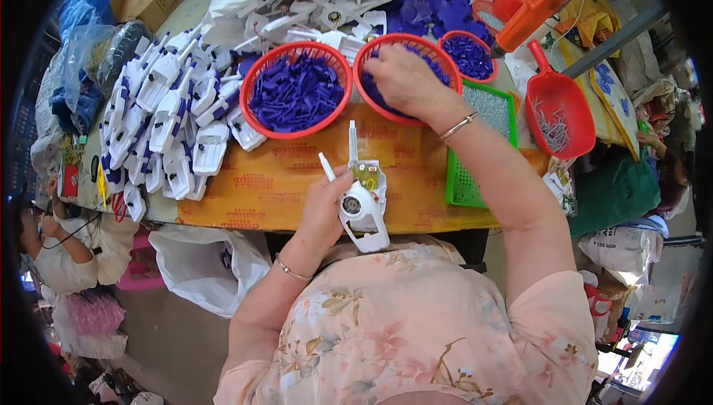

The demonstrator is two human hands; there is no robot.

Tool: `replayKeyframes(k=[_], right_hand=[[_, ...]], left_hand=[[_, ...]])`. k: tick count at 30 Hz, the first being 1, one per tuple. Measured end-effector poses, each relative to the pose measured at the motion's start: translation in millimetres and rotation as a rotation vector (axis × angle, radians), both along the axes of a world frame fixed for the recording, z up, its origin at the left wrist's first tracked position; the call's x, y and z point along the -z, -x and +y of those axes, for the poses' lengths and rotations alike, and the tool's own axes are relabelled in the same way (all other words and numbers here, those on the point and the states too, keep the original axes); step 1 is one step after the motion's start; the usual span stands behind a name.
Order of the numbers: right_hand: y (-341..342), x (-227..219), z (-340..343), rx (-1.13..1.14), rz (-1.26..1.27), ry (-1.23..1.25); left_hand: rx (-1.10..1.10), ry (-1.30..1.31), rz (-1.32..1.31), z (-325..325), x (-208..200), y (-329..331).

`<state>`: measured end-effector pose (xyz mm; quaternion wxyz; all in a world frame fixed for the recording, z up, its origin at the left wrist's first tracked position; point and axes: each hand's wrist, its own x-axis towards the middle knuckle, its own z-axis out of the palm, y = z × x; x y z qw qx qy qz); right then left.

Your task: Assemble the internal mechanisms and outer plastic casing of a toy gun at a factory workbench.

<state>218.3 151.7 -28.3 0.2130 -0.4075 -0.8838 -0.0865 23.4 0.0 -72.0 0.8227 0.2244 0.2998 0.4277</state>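
Observation:
My left hand [324, 204] grips a white plastic toy housing [365, 221], with its fingers wrapped round the side. A round speaker-like part, a small circuit board and thin wires show in the housing, and two white prongs point away from me. Over a red basket [357, 84] at the back centre, my right hand [413, 84] is curled with fingertips drawn together. Small purple plastic pieces [437, 69] lie in that basket; whether one is in the fingers cannot be made out.
To its left stands another red basket [256, 124] of purple strips. White housings [167, 112] are heaped on the left. A green tray [464, 190] of small silvery parts, a red scoop [578, 119] with metal pins and an orange electric screwdriver [536, 10] are on the right.

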Motion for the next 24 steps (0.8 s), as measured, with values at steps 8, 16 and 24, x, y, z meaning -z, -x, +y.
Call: replayKeyframes(k=[8,16,24], right_hand=[[-5,-43,-99,-0.108,0.968,0.944],[-4,-8,-131,-0.138,1.205,1.161],[-4,4,-133,-0.142,1.213,1.084]], left_hand=[[-0.065,-0.050,0.070,-1,-9,2],[-0.076,-0.087,0.152,-7,-19,-7],[-0.061,-0.105,0.194,-13,-26,-7]])
